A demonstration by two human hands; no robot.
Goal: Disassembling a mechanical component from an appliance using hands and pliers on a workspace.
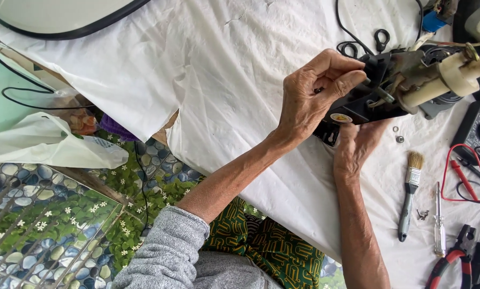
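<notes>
**Both hands on the black motor assembly, far right part of the counter**

Counter (240, 69): covered by a white cloth, its near edge running diagonally from upper left to lower right.

Black motor assembly (389, 88): dark bracket body with a cream cylindrical part sticking out toward the right edge. Held up just above the cloth, well in from the near edge, toward the far right corner. A black cable loops away from it toward the far edge.

Left hand (315, 99): on top of the assembly's left end, fingers curled over it, thumb and fingertips pinching the black body. Forearm crosses the near edge diagonally, grey sleeve at the elbow.

Right hand (355, 147): under the assembly, palm up, supporting it from below. Fingers are hidden behind the body, so can't tell how far they wrap.

Multimeter (478, 128): at the right edge, just right of the assembly, red leads (456, 179) coiled in front of it.

Pliers (454, 262): red-handled, near right corner.

Paintbrush (409, 195): lying near the right wrist, bristles pointing toward the assembly.

Screwdriver (439, 225): clear handle, just right of the brush, parallel to it.

Small nuts (398, 136): on the cloth just right of the right hand, below the assembly.
</notes>
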